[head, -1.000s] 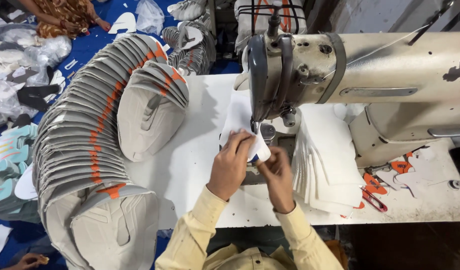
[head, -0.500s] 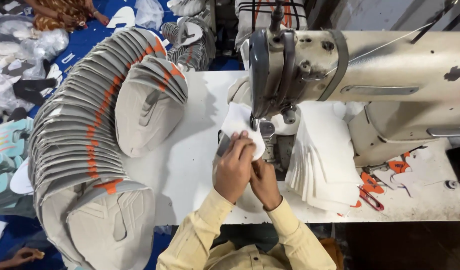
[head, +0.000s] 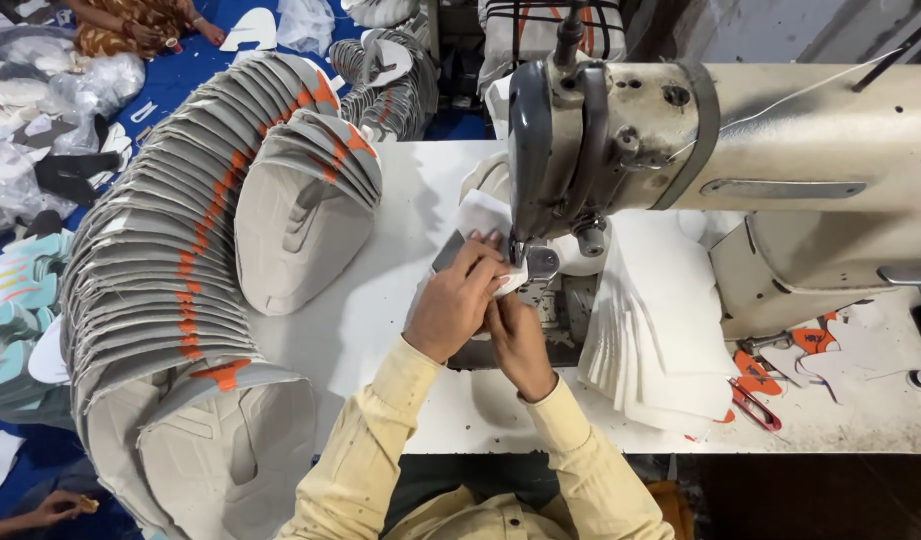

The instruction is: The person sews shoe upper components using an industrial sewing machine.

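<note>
From the head camera, the left hand [head: 458, 310] lies flat on a white piece [head: 480, 222] at the sewing machine [head: 680, 150], with its fingers [head: 485, 262] pressed down together on the cloth. The right hand [head: 518, 340] sits just behind it and touches it. Its fingers are tucked under the left hand, so I cannot tell if they pinch anything. The white piece rests on the desk [head: 400, 190], right by the needle [head: 518, 252].

The fingers are very near the needle, I think. A slip there could prick them, or the piece could slide and the seam would go crooked.

There are no boxes or bowls. A long curved stack of grey pieces [head: 170, 290] sits at the left, and a fan of white pieces [head: 660, 340] lies at the right, near red snips [head: 755, 405].
</note>
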